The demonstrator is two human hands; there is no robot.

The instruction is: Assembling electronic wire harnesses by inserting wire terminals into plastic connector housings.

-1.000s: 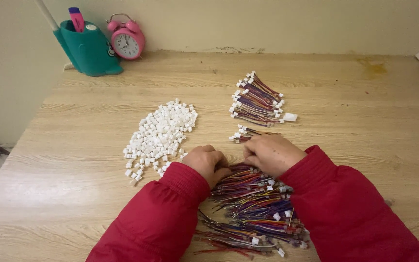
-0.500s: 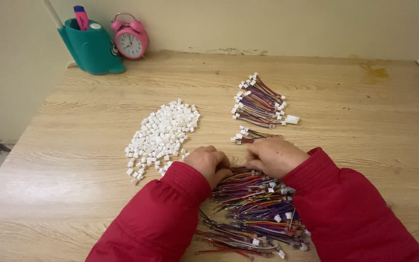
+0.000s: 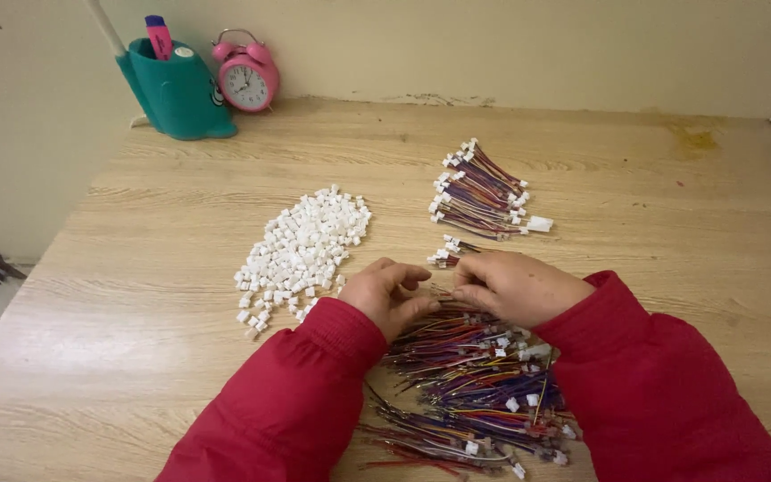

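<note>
Both hands, left (image 3: 390,295) and right (image 3: 515,287), curled and pinching at thin coloured wires atop the loose wire-lead heap (image 3: 475,384) on the counter (image 3: 635,196); apparently singling one lead, white connector housings (image 3: 301,250) just left.

I think I am looking at a room in a home; a pink alarm clock (image 3: 247,76) and a green pen holder (image 3: 176,89) stand on a wooden table (image 3: 635,205) against a plain wall (image 3: 510,40); it looks like a desk for small handwork.
</note>
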